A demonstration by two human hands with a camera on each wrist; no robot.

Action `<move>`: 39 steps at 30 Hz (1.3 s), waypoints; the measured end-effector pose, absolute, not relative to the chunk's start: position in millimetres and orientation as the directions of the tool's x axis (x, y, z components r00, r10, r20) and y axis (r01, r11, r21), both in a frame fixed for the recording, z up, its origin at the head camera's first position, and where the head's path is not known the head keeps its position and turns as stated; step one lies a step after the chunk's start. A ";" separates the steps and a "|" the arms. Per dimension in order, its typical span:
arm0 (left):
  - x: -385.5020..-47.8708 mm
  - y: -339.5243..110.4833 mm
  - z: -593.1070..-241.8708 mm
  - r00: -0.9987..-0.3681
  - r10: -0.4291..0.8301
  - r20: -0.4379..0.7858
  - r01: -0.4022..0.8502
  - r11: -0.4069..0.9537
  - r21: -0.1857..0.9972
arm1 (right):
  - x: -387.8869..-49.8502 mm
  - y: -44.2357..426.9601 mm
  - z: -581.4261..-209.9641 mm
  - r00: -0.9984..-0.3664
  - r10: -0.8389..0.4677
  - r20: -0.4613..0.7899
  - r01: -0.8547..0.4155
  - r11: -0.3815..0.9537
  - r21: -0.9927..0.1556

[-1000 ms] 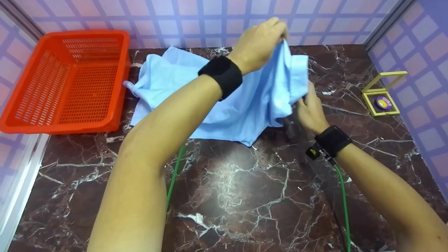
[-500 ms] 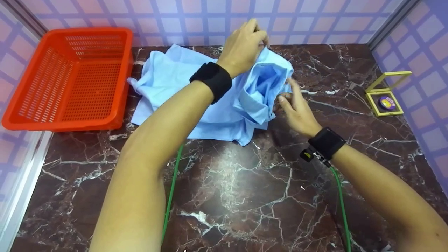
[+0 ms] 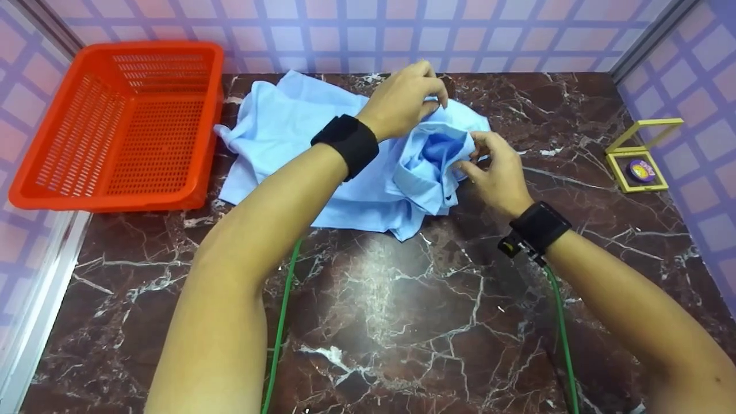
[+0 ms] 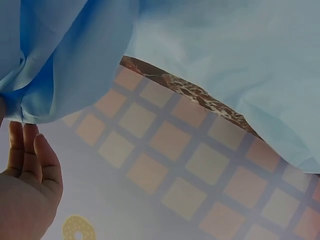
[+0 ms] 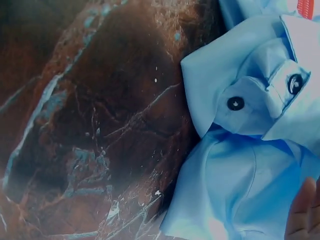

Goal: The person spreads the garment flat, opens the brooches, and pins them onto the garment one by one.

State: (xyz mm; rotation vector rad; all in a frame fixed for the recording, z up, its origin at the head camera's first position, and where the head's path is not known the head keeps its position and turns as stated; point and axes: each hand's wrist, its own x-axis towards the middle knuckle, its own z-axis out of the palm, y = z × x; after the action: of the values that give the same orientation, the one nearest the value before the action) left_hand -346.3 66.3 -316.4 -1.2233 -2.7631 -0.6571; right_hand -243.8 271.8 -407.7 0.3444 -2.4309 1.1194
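Observation:
A light blue button-up shirt (image 3: pixel 345 172) lies rumpled on the marbled tabletop, its collar end bunched up and opened toward the head camera. In the head view my left hand (image 3: pixel 405 100) pinches fabric at the far side of the neck opening. From the left wrist, the same hand (image 4: pixel 35 185) has fingertips at the lower edge of hanging cloth. My right hand (image 3: pixel 497 172) grips the right side of the collar between thumb and fingers. The right wrist view shows the collar (image 5: pixel 215 75) with dark buttons (image 5: pixel 235 103); only a sliver of the hand (image 5: pixel 302 215) appears there.
An orange-red plastic basket (image 3: pixel 210 132) stands at the back left. At the right sits a small yellow case (image 3: pixel 618 164) with its lid raised and a purple round item (image 3: pixel 641 171) inside. Checkered walls (image 3: pixel 322 34) bound the back and sides. Green cables (image 3: pixel 282 322) trail from both wrists.
The shirt's collar end, held up earlier, has come down toward the table and turned its opening to the camera. My left hand has lowered; my right hand has moved left onto the collar.

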 end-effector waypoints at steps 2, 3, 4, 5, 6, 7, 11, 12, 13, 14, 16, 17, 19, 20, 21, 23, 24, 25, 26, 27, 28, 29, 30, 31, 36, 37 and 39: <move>-346.4 63.8 -319.7 -0.698 0.693 0.178 0.698 0.604 0.385 | -244.5 272.9 -407.1 -0.878 -0.002 0.480 -0.374 0.630 -0.681; -346.8 61.8 -322.1 -0.700 0.694 0.170 0.694 0.604 0.393 | -244.8 273.3 -406.9 -0.879 0.013 0.477 -0.365 0.625 -0.690; -347.2 59.4 -324.6 -0.702 0.694 0.162 0.689 0.603 0.401 | -244.8 273.7 -406.5 -0.878 0.024 0.479 -0.362 0.621 -0.695; -347.5 56.7 -327.5 -0.701 0.695 0.160 0.689 0.601 0.406 | -244.9 273.9 -406.3 -0.874 0.032 0.486 -0.364 0.620 -0.695; -347.8 53.3 -330.3 -0.699 0.697 0.163 0.691 0.597 0.408 | -244.9 274.1 -405.9 -0.868 0.040 0.495 -0.367 0.620 -0.693; -347.8 49.8 -333.1 -0.697 0.697 0.171 0.693 0.593 0.409 | -244.8 274.0 -405.4 -0.861 0.046 0.506 -0.372 0.623 -0.688; -341.6 35.5 -344.8 -0.699 0.679 0.224 0.692 0.563 0.451 | -244.7 273.0 -404.0 -0.833 0.081 0.547 -0.388 0.619 -0.683; -338.7 32.2 -347.6 -0.700 0.673 0.237 0.688 0.548 0.475 | -244.8 272.7 -403.8 -0.828 0.094 0.553 -0.389 0.613 -0.687; -335.5 29.5 -350.4 -0.702 0.669 0.245 0.681 0.531 0.504 | -245.0 272.4 -403.6 -0.823 0.108 0.557 -0.390 0.605 -0.694; -332.0 27.0 -353.3 -0.702 0.667 0.250 0.674 0.508 0.536 | -245.0 272.0 -403.2 -0.820 0.127 0.559 -0.389 0.594 -0.705; -325.7 22.4 -359.2 -0.697 0.674 0.245 0.657 0.464 0.594 | -244.8 271.3 -402.7 -0.811 0.162 0.562 -0.384 0.576 -0.722; -323.1 20.5 -362.0 -0.695 0.681 0.232 0.644 0.446 0.621 | -244.7 271.0 -402.2 -0.807 0.179 0.562 -0.381 0.568 -0.729; -318.7 16.7 -366.8 -0.680 0.705 0.200 0.624 0.414 0.663 | -244.7 270.5 -400.7 -0.802 0.220 0.556 -0.365 0.557 -0.746; -317.2 15.1 -368.8 -0.663 0.726 0.184 0.622 0.397 0.675 | -244.6 270.3 -400.0 -0.801 0.236 0.550 -0.355 0.553 -0.754; -315.7 13.5 -370.5 -0.639 0.752 0.163 0.621 0.380 0.685 | -244.7 270.5 -399.5 -0.799 0.246 0.548 -0.349 0.552 -0.757; -312.9 11.2 -373.3 -0.579 0.807 0.115 0.620 0.345 0.705 | -244.9 270.7 -397.9 -0.800 0.260 0.540 -0.339 0.546 -0.766; -311.6 10.6 -374.5 -0.546 0.833 0.095 0.622 0.326 0.712 | -244.9 270.7 -397.2 -0.800 0.264 0.538 -0.339 0.541 -0.770; -310.2 9.8 -375.3 -0.519 0.852 0.074 0.620 0.315 0.719 | -245.0 270.3 -396.7 -0.800 0.261 0.540 -0.344 0.538 -0.770; -309.4 9.5 -376.6 -0.500 0.864 0.056 0.616 0.310 0.724 | -245.0 269.7 -396.1 -0.800 0.259 0.541 -0.347 0.535 -0.770; -308.0 9.5 -377.4 -0.496 0.867 0.036 0.601 0.313 0.735 | -245.1 269.4 -395.7 -0.799 0.256 0.544 -0.351 0.535 -0.769; -307.0 9.7 -378.3 -0.507 0.861 0.022 0.585 0.326 0.743 | -245.0 269.1 -395.3 -0.799 0.253 0.545 -0.355 0.534 -0.768; -305.9 10.3 -378.9 -0.528 0.849 0.012 0.563 0.340 0.753 | -244.7 268.6 -394.8 -0.799 0.252 0.546 -0.355 0.534 -0.767; -304.9 10.6 -379.3 -0.554 0.832 0.002 0.541 0.358 0.761 | -244.5 268.4 -394.4 -0.799 0.249 0.547 -0.357 0.535 -0.765; -303.8 11.2 -379.4 -0.576 0.818 -0.007 0.513 0.367 0.776 | -244.0 268.5 -394.1 -0.799 0.247 0.548 -0.359 0.535 -0.765; -299.6 9.3 -375.8 -0.595 0.804 -0.010 0.376 0.289 0.880 | -242.4 271.9 -392.0 -0.813 0.233 0.534 -0.367 0.507 -0.780; -298.6 8.1 -374.4 -0.582 0.813 -0.010 0.346 0.258 0.902 | -241.9 273.2 -391.8 -0.820 0.222 0.527 -0.377 0.484 -0.790; -296.8 5.8 -372.0 -0.560 0.829 -0.002 0.303 0.207 0.930 | -240.8 276.1 -391.9 -0.835 0.191 0.517 -0.402 0.430 -0.809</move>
State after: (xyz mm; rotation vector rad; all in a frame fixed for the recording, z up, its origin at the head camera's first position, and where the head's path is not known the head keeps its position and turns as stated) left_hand -296.8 5.8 -372.0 -1.4771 -2.7851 -1.8936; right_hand -240.8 276.1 -391.9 0.1771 -2.1396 1.4207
